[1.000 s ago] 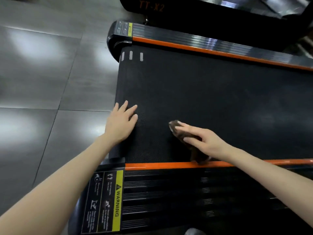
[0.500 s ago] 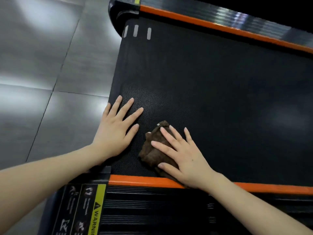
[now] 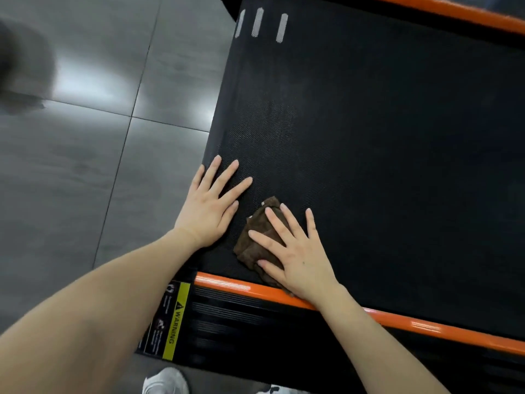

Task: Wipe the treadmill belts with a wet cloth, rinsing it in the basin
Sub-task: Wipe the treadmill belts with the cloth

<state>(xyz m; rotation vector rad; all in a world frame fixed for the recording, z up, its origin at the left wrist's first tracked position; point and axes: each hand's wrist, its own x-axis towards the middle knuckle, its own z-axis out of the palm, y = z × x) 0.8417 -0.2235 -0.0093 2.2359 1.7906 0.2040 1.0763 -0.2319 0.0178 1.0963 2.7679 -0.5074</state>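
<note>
Grey floor tiles (image 3: pixel 85 180) across the left half of the view, large, smooth and glossy. Thin dark grout lines (image 3: pixel 131 117) between them: one slanting from the top edge down towards the left, another crossing it almost level. Reflects soft white glare (image 3: pixel 82 83) on the upper tiles, with a smaller bright patch (image 3: pixel 208 115) further right. Darkens to a blurred smear (image 3: pixel 22 66) at the upper left edge, too soft to identify.

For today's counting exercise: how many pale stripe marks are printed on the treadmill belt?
3, in a row near the far end of the belt: the left mark, the middle mark and the right mark. Others may lie beyond the frame's edge.
</note>
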